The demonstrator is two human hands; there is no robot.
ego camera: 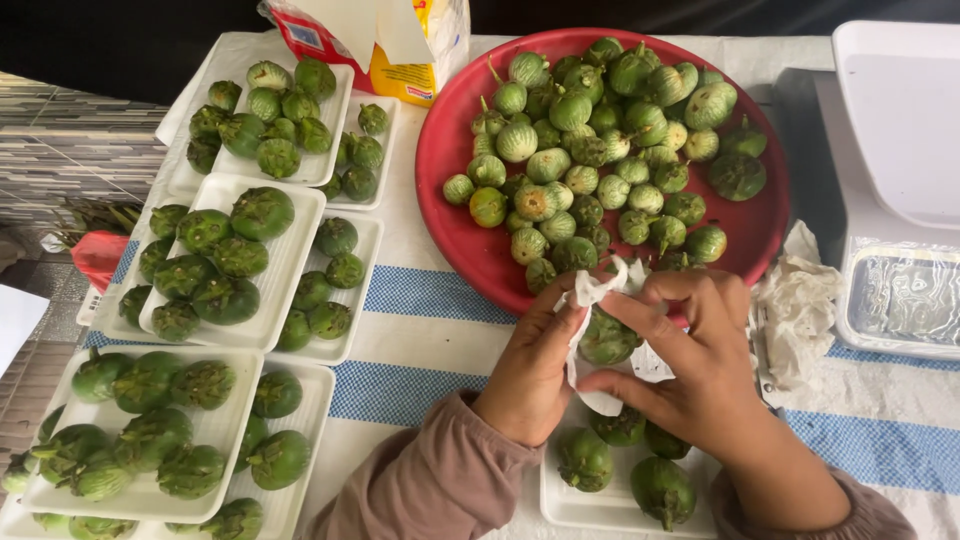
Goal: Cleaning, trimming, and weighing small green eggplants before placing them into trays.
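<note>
Both hands, left hand (530, 375) and right hand (700, 365), gripping one round eggplant (607, 340), axis unclear.

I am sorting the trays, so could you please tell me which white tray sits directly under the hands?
The white tray at the bottom centre, holding only about four green eggplants; the other trays lie stacked at the left, fuller.

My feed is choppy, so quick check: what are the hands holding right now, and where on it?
Both hands, left and right, hold one small green eggplant wrapped in a white tissue, fingers around its sides.
</note>
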